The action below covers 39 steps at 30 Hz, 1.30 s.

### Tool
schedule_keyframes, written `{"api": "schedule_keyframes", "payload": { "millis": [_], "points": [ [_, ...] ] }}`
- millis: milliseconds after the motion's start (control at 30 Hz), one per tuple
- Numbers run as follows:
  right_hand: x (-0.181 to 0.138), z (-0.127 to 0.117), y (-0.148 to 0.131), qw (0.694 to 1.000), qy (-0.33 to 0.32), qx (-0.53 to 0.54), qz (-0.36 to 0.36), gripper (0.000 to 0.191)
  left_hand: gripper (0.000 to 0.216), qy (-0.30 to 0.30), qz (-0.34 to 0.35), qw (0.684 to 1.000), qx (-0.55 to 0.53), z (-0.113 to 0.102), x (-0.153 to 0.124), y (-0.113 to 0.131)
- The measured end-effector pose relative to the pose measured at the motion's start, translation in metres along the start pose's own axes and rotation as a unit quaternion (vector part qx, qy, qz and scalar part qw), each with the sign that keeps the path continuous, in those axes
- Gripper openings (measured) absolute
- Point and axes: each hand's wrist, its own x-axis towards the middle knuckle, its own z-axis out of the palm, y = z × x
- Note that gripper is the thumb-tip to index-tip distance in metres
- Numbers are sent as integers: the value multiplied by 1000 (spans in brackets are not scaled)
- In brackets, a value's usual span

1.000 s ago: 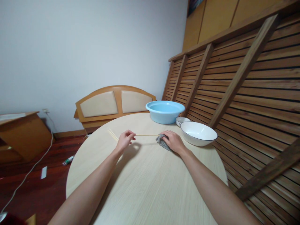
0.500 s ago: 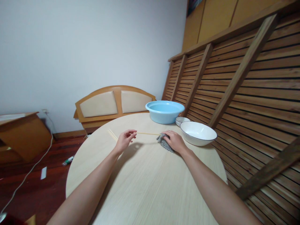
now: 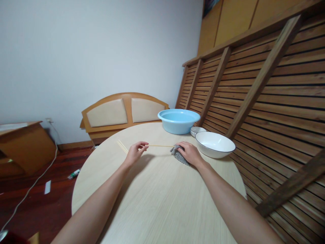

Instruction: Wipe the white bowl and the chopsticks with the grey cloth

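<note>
We hold a thin wooden chopstick (image 3: 160, 146) level just above the round pale surface (image 3: 157, 200), stretched between our two hands. Our left hand (image 3: 135, 153) pinches its near end between thumb and fingertips, the other fingers curled loosely. Our right hand (image 3: 190, 153) is closed around a grey cloth (image 3: 179, 156) that wraps the chopstick's far end, and the cloth rests on the surface under the palm. Just to the left of our left hand, more chopsticks (image 3: 122, 146) lie flat on the surface, apart from the one we hold. To the right of our right hand stands a white bowl (image 3: 214, 144) with a dark rim, and a small bowl (image 3: 197, 130) sits just behind it, touching or nearly touching; we cannot tell which. Farther back, at the far edge of the surface, stands a light blue basin (image 3: 178, 121). Behind the surface a wooden headboard (image 3: 122, 112) with padded panels leans on the wall, and slatted wooden frames (image 3: 266, 88) stand along the right.
</note>
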Motion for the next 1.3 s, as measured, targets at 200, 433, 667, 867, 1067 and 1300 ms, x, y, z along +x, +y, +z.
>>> {"api": "schedule_keyframes", "payload": {
  "millis": [200,433,667,867,1067,1300],
  "points": [
    [1,0,-1,1000,-2,5,-2,21,50,18,7,1000,14,0,1,-1],
    [1,-1,0,1000,-2,4,5,21,52,19,-13,1000,19,0,1,2],
    [1,-2,-4,1000,-2,2,4,20,58,35,-60,998,0,3,1,3],
    [1,-2,-5,1000,-3,-1,0,21,52,43,-121,991,-27,4,0,4],
    [1,-3,-6,1000,-5,1,0,20,45,56,-152,986,-32,4,-1,8],
    [0,-3,-1,1000,1,-6,9,21,42,96,-150,984,-18,-4,1,4]
  ]
}}
